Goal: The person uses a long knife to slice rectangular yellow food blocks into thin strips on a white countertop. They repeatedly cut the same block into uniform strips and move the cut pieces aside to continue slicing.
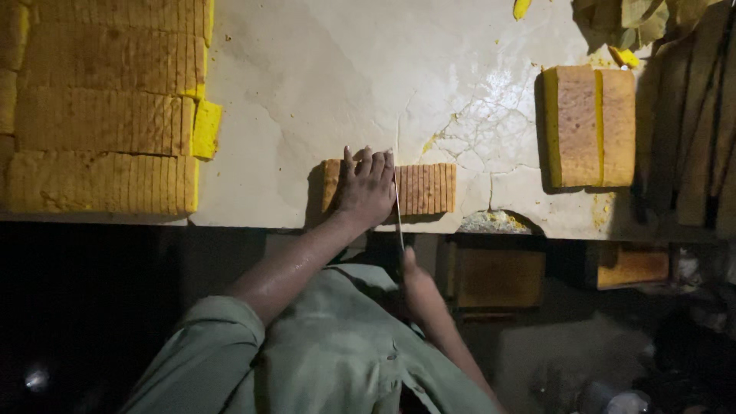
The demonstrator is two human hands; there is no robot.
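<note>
Cake loaf [425,188] lies at the counter [322,92] edge, partly under the flat, spread left hand [366,188]; the right hand [418,287] grips a knife [398,201] cutting beside the left hand's fingers.

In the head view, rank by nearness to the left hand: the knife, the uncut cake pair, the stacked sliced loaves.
From the left hand:
1. Knife, right beside its fingers.
2. Uncut cake pair, far right.
3. Stacked sliced loaves, far left; nearly level with the pair, too close to call.
</note>
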